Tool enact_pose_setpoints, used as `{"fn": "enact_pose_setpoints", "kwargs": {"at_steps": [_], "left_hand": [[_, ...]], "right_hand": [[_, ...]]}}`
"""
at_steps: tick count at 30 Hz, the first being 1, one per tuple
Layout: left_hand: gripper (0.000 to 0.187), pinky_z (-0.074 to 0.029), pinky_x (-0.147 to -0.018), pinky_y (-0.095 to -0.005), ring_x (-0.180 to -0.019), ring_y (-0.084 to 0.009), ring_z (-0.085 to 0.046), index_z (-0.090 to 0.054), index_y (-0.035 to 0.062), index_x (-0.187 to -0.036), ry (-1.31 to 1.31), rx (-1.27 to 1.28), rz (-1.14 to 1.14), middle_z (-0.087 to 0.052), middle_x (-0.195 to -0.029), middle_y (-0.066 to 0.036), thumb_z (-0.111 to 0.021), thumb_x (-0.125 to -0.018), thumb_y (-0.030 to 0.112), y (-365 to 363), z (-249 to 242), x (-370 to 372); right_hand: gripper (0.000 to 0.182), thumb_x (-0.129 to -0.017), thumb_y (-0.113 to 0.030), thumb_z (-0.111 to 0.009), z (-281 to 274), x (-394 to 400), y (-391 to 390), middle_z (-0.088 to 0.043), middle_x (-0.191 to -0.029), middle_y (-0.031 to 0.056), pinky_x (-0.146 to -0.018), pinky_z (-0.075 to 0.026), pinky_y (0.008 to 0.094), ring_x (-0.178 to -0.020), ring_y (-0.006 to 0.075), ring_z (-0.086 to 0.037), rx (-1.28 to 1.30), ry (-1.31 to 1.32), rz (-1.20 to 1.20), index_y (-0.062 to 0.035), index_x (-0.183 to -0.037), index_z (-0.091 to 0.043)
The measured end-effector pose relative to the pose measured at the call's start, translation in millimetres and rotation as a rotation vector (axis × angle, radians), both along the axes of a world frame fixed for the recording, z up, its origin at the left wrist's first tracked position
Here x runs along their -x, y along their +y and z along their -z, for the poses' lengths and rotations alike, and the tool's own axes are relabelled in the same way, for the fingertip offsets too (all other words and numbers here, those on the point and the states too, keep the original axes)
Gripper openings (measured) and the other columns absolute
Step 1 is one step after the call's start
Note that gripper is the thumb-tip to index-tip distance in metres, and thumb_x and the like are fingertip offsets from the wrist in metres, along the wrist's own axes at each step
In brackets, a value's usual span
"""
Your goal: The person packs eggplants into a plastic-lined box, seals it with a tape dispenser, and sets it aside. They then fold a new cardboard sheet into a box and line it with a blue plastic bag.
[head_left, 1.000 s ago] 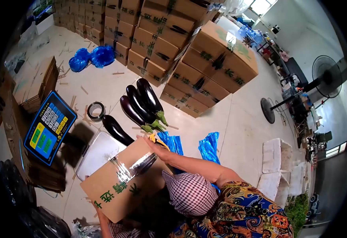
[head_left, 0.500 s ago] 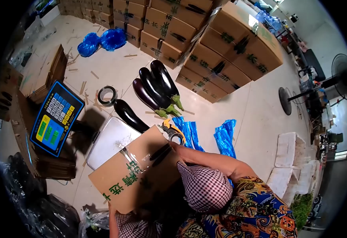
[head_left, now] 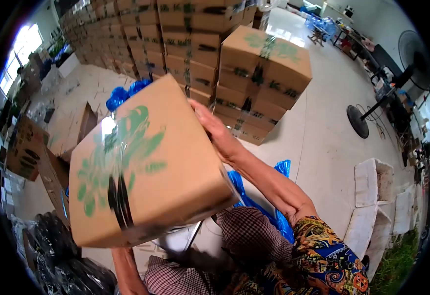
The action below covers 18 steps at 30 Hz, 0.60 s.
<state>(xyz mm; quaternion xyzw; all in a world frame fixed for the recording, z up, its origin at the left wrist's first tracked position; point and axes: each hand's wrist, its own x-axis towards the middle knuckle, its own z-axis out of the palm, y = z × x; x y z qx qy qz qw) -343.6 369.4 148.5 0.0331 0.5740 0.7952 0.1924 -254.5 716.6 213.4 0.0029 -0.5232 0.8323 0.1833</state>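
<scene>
From the head cam, we had the box (head_left: 141, 162) up in front of us, tilted, its green leafy print and taped seam facing us. Our right hand (head_left: 212, 125) was pressed along its right edge, fingers partly out of sight. Our left forearm (head_left: 126, 270) ran up under the near edge, but the box covered the left hand, so we honestly can't tell how it gripped. Part of a pale tray (head_left: 180, 238) peeked out below the box. Blue bags (head_left: 284, 227) lay near our right arm, black bags (head_left: 60, 263) sat off to the left, and stacked cartons (head_left: 261, 78) stood beyond, with a fan (head_left: 414, 61) over on the right.
</scene>
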Motion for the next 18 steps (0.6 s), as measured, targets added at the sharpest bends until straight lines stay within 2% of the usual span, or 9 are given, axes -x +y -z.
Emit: {"fn": "enact_pose_setpoints", "kwargs": {"at_steps": [2, 3, 6, 7, 12, 18], "left_hand": [[0.065, -0.034, -0.11, -0.036, -0.133, -0.0195, -0.041, -0.037, 0.0065, -0.147, 0.025, -0.014, 0.034, -0.043, -0.146, -0.009, -0.042, -0.101, 0.052, 14, -20, -12], [0.066, -0.034, -0.11, -0.0359, -0.133, -0.0193, -0.041, -0.037, 0.0065, -0.147, 0.045, -0.024, 0.056, -0.043, -0.146, -0.009, -0.043, -0.101, 0.052, 25, -33, -12], [0.066, -0.035, -0.109, -0.0358, -0.132, -0.019, -0.042, -0.038, 0.0064, -0.147, 0.085, -0.062, 0.115, -0.044, -0.145, -0.009, -0.043, -0.1, 0.052, 58, -62, -20], [0.066, -0.035, -0.109, -0.0357, -0.132, -0.0189, -0.042, -0.038, 0.0063, -0.147, 0.099, -0.075, 0.143, -0.045, -0.145, -0.009, -0.044, -0.1, 0.053, 74, -70, -21], [0.066, -0.036, -0.108, -0.0354, -0.131, -0.0183, -0.044, -0.039, 0.0062, -0.146, 0.169, -0.132, 0.293, -0.047, -0.143, -0.008, -0.045, -0.1, 0.053, 176, -118, -9], [0.066, -0.038, -0.107, -0.035, -0.129, -0.0176, -0.045, -0.041, 0.0059, -0.145, 0.246, -0.238, 0.391, -0.049, -0.141, -0.008, -0.047, -0.099, 0.053, 340, -163, 45]], "right_hand": [[0.055, -0.106, -0.036, -0.032, -38, -32, 23, -0.04, -0.149, 0.0092, -0.111, -0.032, 0.0354, -0.132, 0.0181, -0.041, -0.799, 0.093, 0.322, -0.0021, -0.148, -0.034], [0.058, -0.106, -0.041, -0.029, -33, -52, 32, -0.039, -0.15, 0.0103, -0.113, -0.031, 0.0363, -0.134, 0.0192, -0.041, -0.849, 0.094, 0.372, -0.0022, -0.149, -0.033], [0.066, -0.105, -0.051, -0.026, -16, -103, 30, -0.038, -0.152, 0.011, -0.114, -0.03, 0.037, -0.135, 0.0212, -0.04, -0.184, -0.058, 0.14, -0.003, -0.15, -0.033], [0.066, -0.105, -0.051, -0.026, -18, -117, 31, -0.038, -0.152, 0.0108, -0.114, -0.03, 0.0368, -0.135, 0.0213, -0.04, -0.07, -0.1, 0.132, -0.0032, -0.15, -0.033], [0.069, -0.104, -0.054, -0.027, -57, -169, 75, -0.038, -0.152, 0.0099, -0.113, -0.031, 0.0362, -0.135, 0.0216, -0.04, 0.065, -0.122, 0.31, -0.0043, -0.15, -0.033], [0.072, -0.102, -0.058, -0.028, -132, -163, 189, -0.038, -0.152, 0.0089, -0.113, -0.031, 0.0354, -0.135, 0.0219, -0.039, 0.034, -0.035, 0.647, -0.0057, -0.151, -0.032]]}}
